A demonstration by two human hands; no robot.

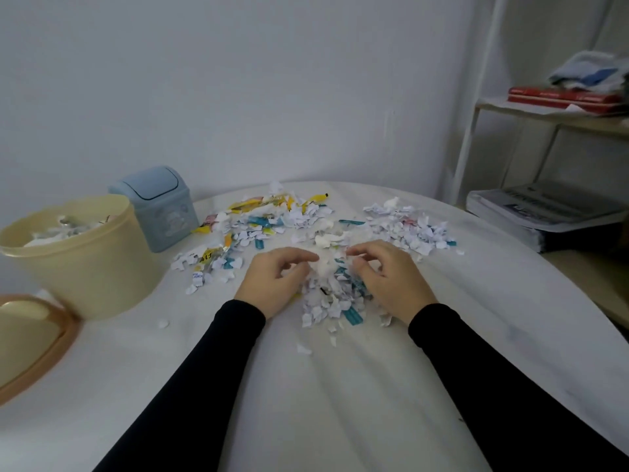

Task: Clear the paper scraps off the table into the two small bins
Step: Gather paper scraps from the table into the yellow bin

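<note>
- Paper scraps (333, 294) lie in a heap on the white bench (340, 386), centre, between both hands; more spread far-centre (272, 216) & far-right (408, 226), a few strays near-left.
- Left hand (272, 284) & right hand (388, 281) flank the heap, fingers curled inward, tips digging into its far edge. Looks like raking/cupping rather than a firm grip; can't tell if any scrap is actually pinched.
- Handling, my guess: very light, loose, flimsy bits; will flutter & spill thru gaps. Best scooped w/ both hands pressed together from the sides, low under the heap, not picked 1 by 1.
- Bins: cream bin (78, 253) far-left, open, already has scraps in it; blue swing-lid bin (158, 206) just behind it, lid closed.
- Cream lid w/ tan rim (44, 342) lies near-left on bench.
- Writing: yellow wrappers (265, 202) & teal strips carry print, too blurred to read. Blue bin has a cartoon-ish motif, unclear.
</note>
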